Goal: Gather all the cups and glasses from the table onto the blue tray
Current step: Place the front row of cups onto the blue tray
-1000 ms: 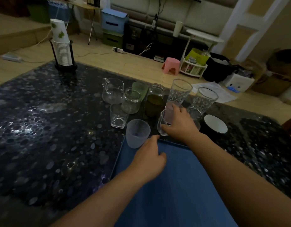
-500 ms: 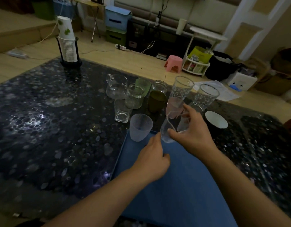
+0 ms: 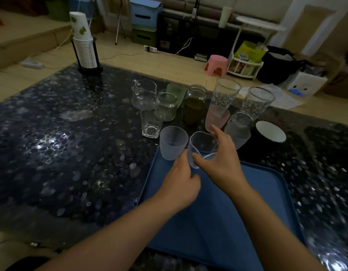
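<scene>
A blue tray [image 3: 267,192] lies on the dark speckled table in front of me. My right hand [image 3: 220,163] grips a small clear glass [image 3: 203,145] at the tray's far left corner, beside a frosted cup [image 3: 173,142] standing at that corner. My left hand [image 3: 181,182] rests just below the glass, fingertips touching its base. Behind stand several more: a clear tumbler [image 3: 150,124], a glass pitcher [image 3: 143,93], a jar [image 3: 166,106], a green cup [image 3: 177,90], a jar of dark liquid [image 3: 193,106], a tall glass in a pink cup [image 3: 221,106], two more glasses [image 3: 257,102] and a black cup [image 3: 270,132].
A stack of paper cups in a black holder [image 3: 85,49] stands at the table's far left corner. Beyond the table's far edge, on the floor, are a pink stool [image 3: 216,65], storage boxes and a white rack.
My right hand lifted the small clear glass from among the others and brought it back toward the tray's far left corner. My left hand moved up to meet it.
</scene>
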